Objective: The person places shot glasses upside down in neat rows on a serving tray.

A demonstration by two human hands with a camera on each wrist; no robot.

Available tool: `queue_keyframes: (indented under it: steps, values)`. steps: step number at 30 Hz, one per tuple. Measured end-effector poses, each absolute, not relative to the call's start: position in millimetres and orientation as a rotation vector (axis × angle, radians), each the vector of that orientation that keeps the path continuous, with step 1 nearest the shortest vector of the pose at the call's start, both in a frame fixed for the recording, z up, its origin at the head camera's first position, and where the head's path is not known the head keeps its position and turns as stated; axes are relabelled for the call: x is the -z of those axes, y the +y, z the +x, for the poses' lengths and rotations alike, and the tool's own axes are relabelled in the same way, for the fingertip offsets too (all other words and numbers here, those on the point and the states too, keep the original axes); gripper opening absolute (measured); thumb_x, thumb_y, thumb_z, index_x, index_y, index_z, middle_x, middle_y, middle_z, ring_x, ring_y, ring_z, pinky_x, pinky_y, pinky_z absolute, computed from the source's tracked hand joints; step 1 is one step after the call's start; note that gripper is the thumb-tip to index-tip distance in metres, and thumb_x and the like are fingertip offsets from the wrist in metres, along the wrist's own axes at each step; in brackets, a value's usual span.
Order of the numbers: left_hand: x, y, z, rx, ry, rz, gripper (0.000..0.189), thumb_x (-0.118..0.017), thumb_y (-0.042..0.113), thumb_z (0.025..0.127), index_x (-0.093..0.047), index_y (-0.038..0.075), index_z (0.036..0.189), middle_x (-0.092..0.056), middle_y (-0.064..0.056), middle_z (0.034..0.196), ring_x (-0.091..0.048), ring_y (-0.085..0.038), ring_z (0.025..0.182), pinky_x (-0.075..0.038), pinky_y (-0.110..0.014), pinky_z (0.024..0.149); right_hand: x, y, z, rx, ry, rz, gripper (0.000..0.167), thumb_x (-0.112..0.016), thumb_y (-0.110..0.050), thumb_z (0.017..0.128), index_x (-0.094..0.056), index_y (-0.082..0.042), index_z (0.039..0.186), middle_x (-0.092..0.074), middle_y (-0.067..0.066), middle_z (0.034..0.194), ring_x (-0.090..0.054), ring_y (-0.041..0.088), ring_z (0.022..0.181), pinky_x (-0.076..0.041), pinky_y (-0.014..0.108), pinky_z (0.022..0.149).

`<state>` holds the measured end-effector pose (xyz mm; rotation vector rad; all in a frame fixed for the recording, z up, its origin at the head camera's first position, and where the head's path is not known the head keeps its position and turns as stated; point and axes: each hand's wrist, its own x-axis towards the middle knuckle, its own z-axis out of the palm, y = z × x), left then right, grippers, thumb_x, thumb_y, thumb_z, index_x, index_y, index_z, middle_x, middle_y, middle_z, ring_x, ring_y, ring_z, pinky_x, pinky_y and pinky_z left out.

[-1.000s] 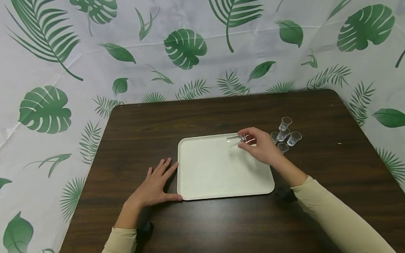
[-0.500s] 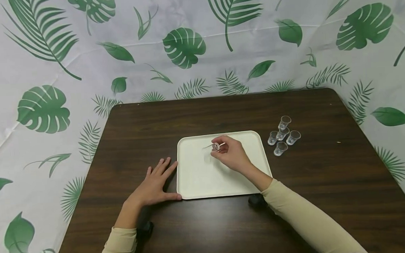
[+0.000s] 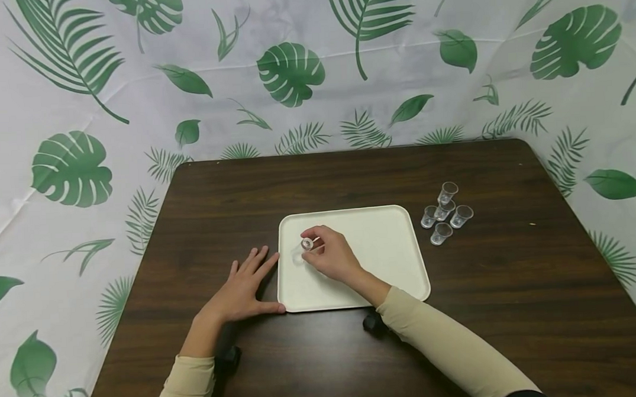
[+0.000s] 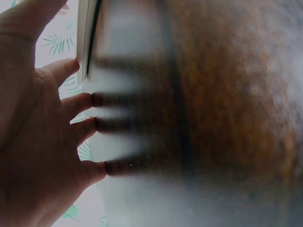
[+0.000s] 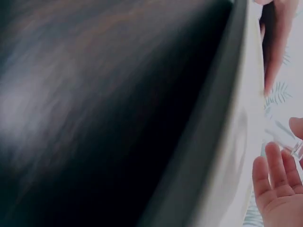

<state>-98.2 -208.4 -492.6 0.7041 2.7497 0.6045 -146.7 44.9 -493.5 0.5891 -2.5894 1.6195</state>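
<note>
My right hand (image 3: 335, 256) pinches a small clear cup (image 3: 305, 245) between thumb and fingers over the left part of a cream tray (image 3: 374, 267). The cup is tipped, its round base turned up toward the head camera. Whether its rim touches the tray I cannot tell. My left hand (image 3: 241, 293) rests on the table with fingers spread, fingertips and thumb at the tray's left edge and front corner. In the left wrist view the fingertips (image 4: 87, 101) meet the dark tabletop. The right wrist view catches the right hand (image 5: 280, 189) and part of the clear cup (image 5: 289, 142).
Several similar clear cups stand clustered right of the tray, among them a front one (image 3: 441, 233) and a right one (image 3: 461, 216). The brown wooden table (image 3: 513, 284) meets a leaf-patterned cloth (image 3: 345, 96) behind. A dark device (image 3: 374, 324) sits under the right wrist.
My right hand has carried the clear cup leftward across the tray from near its back right side, turning the base upward. My left hand has stayed in place.
</note>
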Motion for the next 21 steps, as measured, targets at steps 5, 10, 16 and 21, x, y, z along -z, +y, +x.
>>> queue_keyframes:
  steps: [5, 10, 16, 21]
  values:
    - [491.5, -208.6, -98.2, -0.612, 2.743, 0.712, 0.110, -0.068, 0.074, 0.073, -0.022, 0.022, 0.158, -0.014, -0.014, 0.163, -0.008, -0.038, 0.148, -0.008, -0.072, 0.108, 493.4, 33.0, -147.1, -1.445, -2.635, 0.685, 0.034, -0.076, -0.005, 0.081, -0.067, -0.007, 0.114, -0.065, 0.002, 0.101, -0.067, 0.013, 0.086, -0.054, 0.027, 0.074]
    - [492.5, -207.8, -97.7, -0.613, 2.743, 0.715, 0.110, -0.066, 0.076, 0.072, -0.023, 0.021, 0.158, -0.015, -0.015, 0.162, -0.009, -0.039, 0.148, -0.009, -0.072, 0.107, 492.9, 27.8, -144.4, -1.302, -2.686, 0.756, 0.037, -0.075, -0.009, 0.082, -0.067, -0.012, 0.118, -0.063, -0.002, 0.104, -0.065, 0.013, 0.089, -0.051, 0.028, 0.079]
    - [490.9, -207.9, -98.3, -0.621, 2.740, 0.718, 0.110, -0.069, 0.073, 0.073, -0.022, 0.022, 0.158, -0.014, -0.014, 0.163, -0.007, -0.038, 0.148, -0.008, -0.072, 0.108, 491.6, 24.2, -143.2, -1.198, -2.696, 0.849, 0.038, -0.072, -0.009, 0.085, -0.066, -0.013, 0.122, -0.061, -0.002, 0.106, -0.063, 0.016, 0.092, -0.050, 0.029, 0.079]
    - [490.0, -207.8, -97.8, -0.623, 2.741, 0.716, 0.109, -0.070, 0.072, 0.073, -0.023, 0.022, 0.158, -0.015, -0.015, 0.162, -0.008, -0.038, 0.148, -0.008, -0.072, 0.107, 491.5, 21.9, -142.0, -1.134, -2.701, 0.890, 0.038, -0.071, -0.009, 0.085, -0.066, -0.013, 0.122, -0.061, -0.002, 0.106, -0.063, 0.014, 0.092, -0.051, 0.029, 0.076]
